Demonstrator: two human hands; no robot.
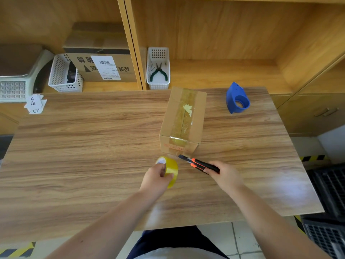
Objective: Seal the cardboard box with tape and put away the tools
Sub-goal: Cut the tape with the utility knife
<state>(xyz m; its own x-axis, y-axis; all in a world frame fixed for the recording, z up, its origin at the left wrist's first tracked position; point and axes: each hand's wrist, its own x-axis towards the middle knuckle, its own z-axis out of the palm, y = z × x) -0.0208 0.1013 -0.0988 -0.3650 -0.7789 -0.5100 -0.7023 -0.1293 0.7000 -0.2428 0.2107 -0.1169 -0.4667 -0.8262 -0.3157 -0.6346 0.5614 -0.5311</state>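
Cardboard box sits right of centre on the wooden table, flaps closed, a yellowish strip of tape running along the top seam and down the near face. Left hand is curled around the yellow tape roll, held just in front of the box. Right hand is closed on the handle of an orange-and-black utility knife, its tip close to the box's lower near edge; whether the blade is out cannot be told.

Judgement: the step in hand is cutting the tape free from the roll. To do it well, the strip should be kept taut, the cut made close to the cardboard and away from the left fingers, then the loose end pressed flat.

Blue tape dispenser lies empty, well apart at the far right of the table. Behind, wooden shelving holds a white basket with green-handled pliers, a likely home for the tools. Floor is tiled.
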